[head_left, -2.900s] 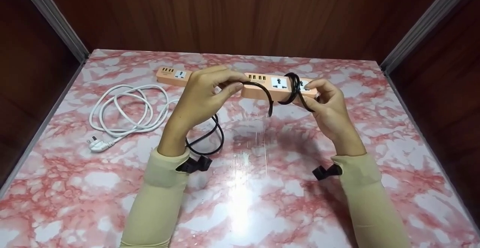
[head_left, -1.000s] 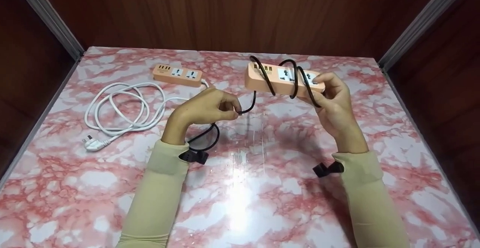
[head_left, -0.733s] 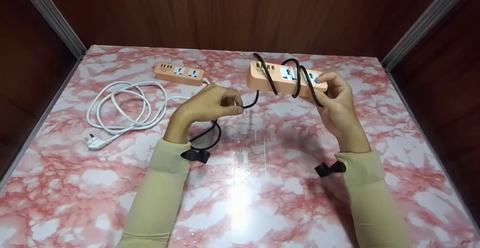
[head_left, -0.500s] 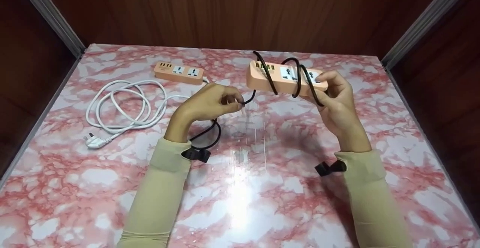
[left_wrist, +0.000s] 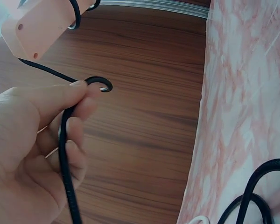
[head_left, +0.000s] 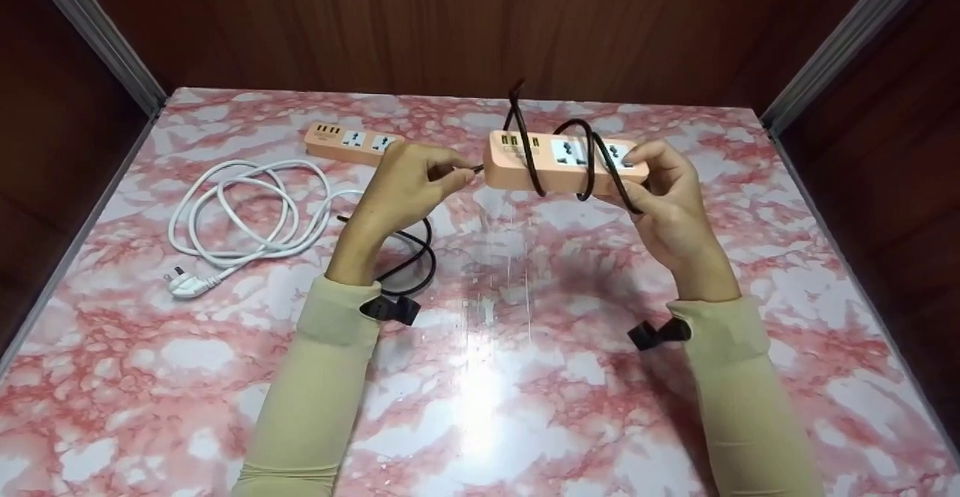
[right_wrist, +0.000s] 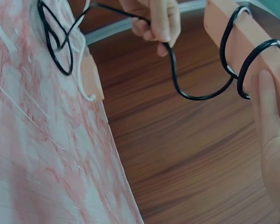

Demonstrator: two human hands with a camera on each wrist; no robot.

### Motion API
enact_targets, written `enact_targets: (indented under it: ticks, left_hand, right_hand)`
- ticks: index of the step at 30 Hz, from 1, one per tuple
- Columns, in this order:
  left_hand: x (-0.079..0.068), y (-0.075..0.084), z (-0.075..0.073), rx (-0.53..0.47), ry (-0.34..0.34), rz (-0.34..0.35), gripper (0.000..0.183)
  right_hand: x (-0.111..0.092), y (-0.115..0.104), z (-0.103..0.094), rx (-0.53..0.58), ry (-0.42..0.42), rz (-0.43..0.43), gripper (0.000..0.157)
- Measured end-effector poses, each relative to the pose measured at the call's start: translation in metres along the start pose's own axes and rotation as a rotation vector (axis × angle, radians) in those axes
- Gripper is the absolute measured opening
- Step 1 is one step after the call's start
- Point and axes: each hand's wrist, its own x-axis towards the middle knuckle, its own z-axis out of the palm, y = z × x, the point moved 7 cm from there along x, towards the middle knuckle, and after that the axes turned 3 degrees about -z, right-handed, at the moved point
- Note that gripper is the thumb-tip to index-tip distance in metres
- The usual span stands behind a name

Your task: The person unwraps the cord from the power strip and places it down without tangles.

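My right hand [head_left: 667, 200] grips one end of an orange power strip [head_left: 517, 170], held up above the table with its sockets and USB ports facing me. A black cord [head_left: 589, 159] winds around the strip in several loose turns. At the strip's left end my left hand [head_left: 409, 185] pinches that cord between thumb and fingertips. In the left wrist view the cord [left_wrist: 63, 154] runs on down across the curled fingers. The right wrist view has the cord [right_wrist: 196, 97] sagging between the left hand and the strip. Its slack loop [head_left: 431, 264] lies on the table beside the left wrist.
A second orange power strip [head_left: 345, 150] lies at the back left, partly behind the left hand. Its white cord [head_left: 247, 257] is loosely coiled on the table, ending in a white plug [head_left: 191, 284]. Dark wood panels [head_left: 480, 24] wall the marbled table [head_left: 585, 422] at back and sides.
The left hand has risen from below the strip to its left end, cord still pinched. A turn of cord stands higher over the strip's left part. Earlier, the turns were bunched near the right end.
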Motion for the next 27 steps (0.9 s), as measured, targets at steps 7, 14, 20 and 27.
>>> enact_targets:
  ticks: [7,14,20,27]
  left_hand:
    - [-0.003,0.011,-0.019,-0.008,0.216,0.082,0.016]
    - [-0.009,0.02,-0.035,-0.066,0.377,0.147,0.015]
    - [-0.015,0.032,-0.045,-0.098,0.455,0.202,0.017]
    - [-0.023,0.048,-0.056,-0.124,0.513,0.268,0.022]
  right_hand:
    - [-0.001,0.0,0.002,-0.017,-0.003,0.027,0.02]
    - [-0.001,0.002,0.003,-0.042,-0.012,0.024,0.02]
    - [-0.001,0.003,0.002,-0.06,0.002,0.023,0.02]
    - [0.0,0.006,-0.002,-0.071,0.03,0.026,0.02]
